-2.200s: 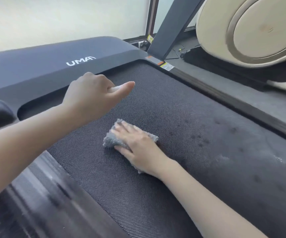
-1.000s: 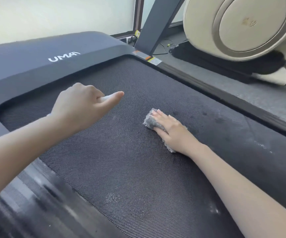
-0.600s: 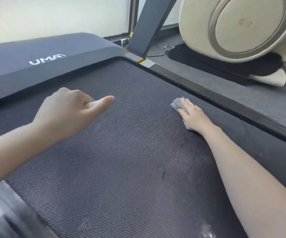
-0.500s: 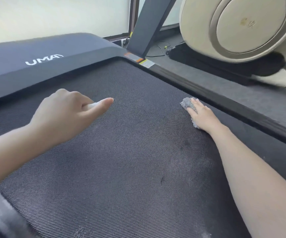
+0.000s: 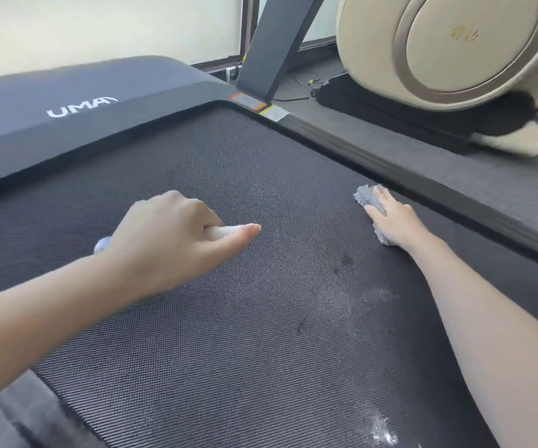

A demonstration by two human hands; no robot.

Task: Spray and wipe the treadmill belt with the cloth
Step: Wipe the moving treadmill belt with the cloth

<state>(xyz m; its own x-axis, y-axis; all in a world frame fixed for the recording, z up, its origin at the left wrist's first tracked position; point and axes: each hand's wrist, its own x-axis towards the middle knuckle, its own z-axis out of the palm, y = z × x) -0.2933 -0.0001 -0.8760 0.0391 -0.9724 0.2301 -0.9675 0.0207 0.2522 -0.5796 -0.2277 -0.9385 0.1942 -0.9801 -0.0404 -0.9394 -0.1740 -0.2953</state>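
Note:
The dark textured treadmill belt [image 5: 228,318] fills most of the view. My right hand [image 5: 393,218] lies flat on a small grey cloth [image 5: 366,195], pressing it to the belt close to the right side rail. My left hand [image 5: 177,240] hovers over the belt's middle, curled around a small white spray bottle [image 5: 219,232] that is mostly hidden in the fist; a bit of it shows by the wrist. Wet spots and pale streaks [image 5: 374,302] mark the belt near my right forearm.
The dark motor cover with the white UMAY logo [image 5: 81,108] sits at the far end. A black side rail [image 5: 422,185] borders the belt on the right, a slanted upright post [image 5: 277,43] rises behind it, and a beige round machine [image 5: 455,50] stands on the grey floor.
My right hand has slid the cloth from the belt's middle across to the right edge. My left hand has stayed closed on the bottle, drifting slightly as the view shifted.

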